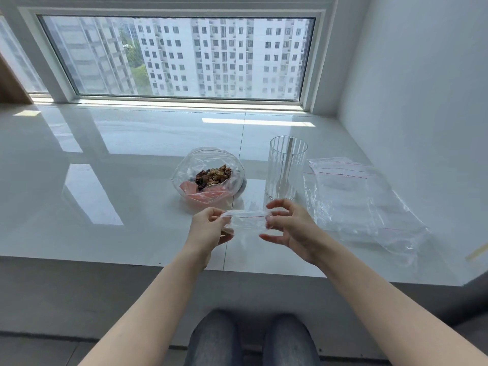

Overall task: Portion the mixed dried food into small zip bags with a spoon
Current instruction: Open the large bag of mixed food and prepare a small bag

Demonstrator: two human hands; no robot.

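Observation:
I hold a small clear zip bag (247,221) with a red line along its top, just above the front of the white sill. My left hand (210,227) pinches its left end and my right hand (287,228) pinches its right end. Behind it lies a large open clear bag (208,173) of mixed dried food (214,175), brown nuts and dark pieces. To the right of that stands a tall ribbed glass (286,167) with a pale spoon (286,165) upright inside.
A pile of empty clear zip bags (356,196) with red lines lies flat at the right, near the white wall. The glossy white sill (118,180) stretches left and back to the window. My knees (250,339) show below the sill's front edge.

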